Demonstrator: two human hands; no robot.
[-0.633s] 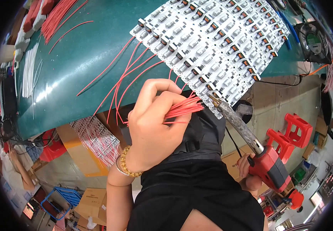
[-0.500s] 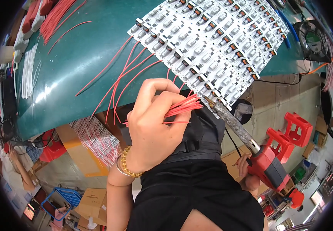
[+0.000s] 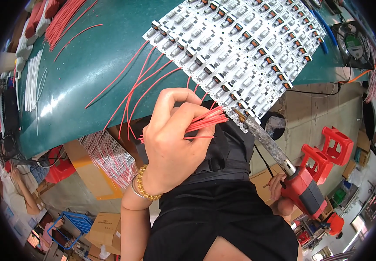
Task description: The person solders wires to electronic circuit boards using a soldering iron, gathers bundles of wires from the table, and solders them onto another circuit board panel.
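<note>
Our left forearm (image 3: 135, 224) rises from the lower edge, our left hand (image 3: 172, 137) curled tight near the centre. Our right hand (image 3: 276, 189) grips at lower right, partly hidden.

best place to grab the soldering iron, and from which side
Probably by the red handle, from its left, as the right hand does: it is thick and lies lower right, while the metal barrel slants up and left toward the white boards.
</note>
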